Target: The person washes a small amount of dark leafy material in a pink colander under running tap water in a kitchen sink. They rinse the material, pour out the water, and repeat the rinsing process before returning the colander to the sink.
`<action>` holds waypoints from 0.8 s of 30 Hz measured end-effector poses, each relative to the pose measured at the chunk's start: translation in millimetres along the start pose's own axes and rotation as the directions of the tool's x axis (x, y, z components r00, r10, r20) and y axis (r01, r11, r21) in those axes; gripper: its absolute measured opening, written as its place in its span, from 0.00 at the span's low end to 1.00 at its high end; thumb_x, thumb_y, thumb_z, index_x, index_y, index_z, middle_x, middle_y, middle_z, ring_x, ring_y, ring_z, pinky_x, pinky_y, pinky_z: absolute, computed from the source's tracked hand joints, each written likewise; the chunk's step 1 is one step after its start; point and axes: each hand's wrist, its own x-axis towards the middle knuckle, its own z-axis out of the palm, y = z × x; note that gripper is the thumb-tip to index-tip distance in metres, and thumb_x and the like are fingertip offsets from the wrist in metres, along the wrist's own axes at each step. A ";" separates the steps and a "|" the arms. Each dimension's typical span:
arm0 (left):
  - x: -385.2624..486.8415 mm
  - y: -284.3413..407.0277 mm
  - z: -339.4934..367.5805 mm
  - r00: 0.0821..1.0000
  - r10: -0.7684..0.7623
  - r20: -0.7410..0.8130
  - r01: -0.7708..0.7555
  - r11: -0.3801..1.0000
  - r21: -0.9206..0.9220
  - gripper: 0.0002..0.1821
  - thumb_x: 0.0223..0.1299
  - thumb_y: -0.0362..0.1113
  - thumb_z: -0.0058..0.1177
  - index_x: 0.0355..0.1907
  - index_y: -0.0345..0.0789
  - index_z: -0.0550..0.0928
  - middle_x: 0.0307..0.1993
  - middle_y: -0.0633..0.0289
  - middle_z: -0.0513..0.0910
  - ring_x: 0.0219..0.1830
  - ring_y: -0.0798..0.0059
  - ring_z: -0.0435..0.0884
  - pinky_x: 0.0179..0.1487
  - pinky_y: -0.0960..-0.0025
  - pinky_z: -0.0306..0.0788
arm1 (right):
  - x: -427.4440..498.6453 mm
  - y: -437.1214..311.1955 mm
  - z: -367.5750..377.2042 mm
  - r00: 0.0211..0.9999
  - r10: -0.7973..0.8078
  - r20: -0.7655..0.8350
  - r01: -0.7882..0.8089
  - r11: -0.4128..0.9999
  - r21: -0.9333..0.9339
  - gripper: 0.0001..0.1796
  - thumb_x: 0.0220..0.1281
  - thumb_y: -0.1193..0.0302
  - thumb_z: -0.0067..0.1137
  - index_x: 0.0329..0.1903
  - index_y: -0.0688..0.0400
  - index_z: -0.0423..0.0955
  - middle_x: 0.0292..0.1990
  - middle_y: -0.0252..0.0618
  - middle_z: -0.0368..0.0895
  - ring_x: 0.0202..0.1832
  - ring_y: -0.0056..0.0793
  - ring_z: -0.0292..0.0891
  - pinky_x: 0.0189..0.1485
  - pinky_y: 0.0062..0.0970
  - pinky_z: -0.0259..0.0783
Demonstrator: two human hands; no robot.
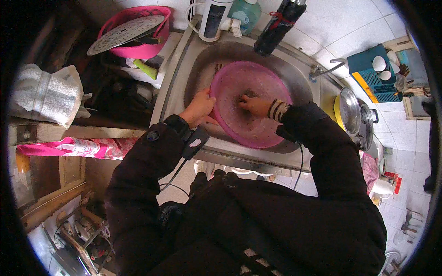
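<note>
A round pink plastic basin [271, 82] sits tilted inside a stainless steel sink [200, 63]. My left hand [201, 107] grips the basin's left rim, thumb towards me. Inside the basin is my right hand [257, 106], fingers curled down against the bottom. A small dark patch [249, 92] shows by those fingertips; whether it is a scrubber or dirt, and whether I hold it, cannot be made out. Dark specks are scattered over the basin's inner surface. A striped cuff and dark sleeve cover my right wrist.
A metal faucet [324, 70] juts from the right wall. Behind the sink stand a dark bottle [278, 29] and a green soap bottle [246, 17]. Lidded pots [348, 112] are on the right. A pink basket [138, 51] and a white towel [46, 93] are at left.
</note>
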 end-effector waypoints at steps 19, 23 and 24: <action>7.6 3.6 -7.4 0.999 -0.050 0.005 0.050 0.998 0.029 0.14 0.60 0.34 0.39 0.44 0.26 0.64 0.36 0.49 0.71 0.33 0.57 0.77 0.29 0.61 0.77 | -32.6 -13.5 -20.7 0.908 -0.066 0.414 -0.309 0.560 0.769 0.17 0.47 0.69 0.50 0.43 0.58 0.73 0.41 0.45 0.75 0.43 0.41 0.70 0.47 0.31 0.64; 7.1 0.5 -11.6 0.997 -0.056 0.045 0.054 0.998 0.025 0.14 0.60 0.35 0.39 0.44 0.26 0.64 0.38 0.50 0.71 0.33 0.57 0.77 0.32 0.59 0.77 | -6.6 6.2 -16.8 0.917 0.360 0.172 -0.397 0.777 0.489 0.27 0.46 0.72 0.53 0.53 0.59 0.63 0.48 0.52 0.67 0.46 0.47 0.67 0.47 0.36 0.65; 6.2 0.1 -12.0 0.997 -0.049 0.053 0.048 0.999 0.018 0.14 0.60 0.35 0.39 0.44 0.26 0.65 0.38 0.50 0.71 0.33 0.58 0.77 0.33 0.59 0.77 | -1.9 5.8 -15.5 0.865 0.480 0.149 -0.497 0.771 0.399 0.28 0.47 0.72 0.51 0.55 0.59 0.61 0.49 0.55 0.65 0.47 0.49 0.65 0.47 0.37 0.64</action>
